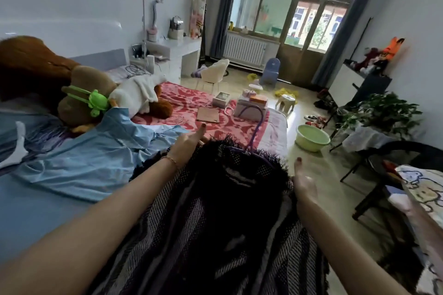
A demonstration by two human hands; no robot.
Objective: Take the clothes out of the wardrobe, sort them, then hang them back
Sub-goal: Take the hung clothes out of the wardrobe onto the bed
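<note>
The dark knitted top (223, 211) with the fringed neckline fills the lower middle of the frame, on a purple hanger (257, 127) whose hook pokes up past the collar toward the centre. Looks to me like the sorting step, or maybe getting it ready to hang back; hard to say which, since no wardrobe is in view. The left hand (189, 143) sits at the upper left edge of the top, thumb stretched out straight, the other fingers hidden behind the fabric, so I can't tell if they're pinching it. The right hand (304, 184) is on the right edge of the shoulder, thumb sticking up, rest of the fingers tucked out of sight under the knit, so same deal there. The top's long axis runs from the bottom of the frame up toward the middle, neck end pointing away from the person, hem toward the bottom edge. A light blue shirt (96, 158) lies spread on the bed (43, 218) at left, just beside the top. Next move probably calls for squaring the shoulders on the hanger and grabbing the hook so it can be carried off.
</note>
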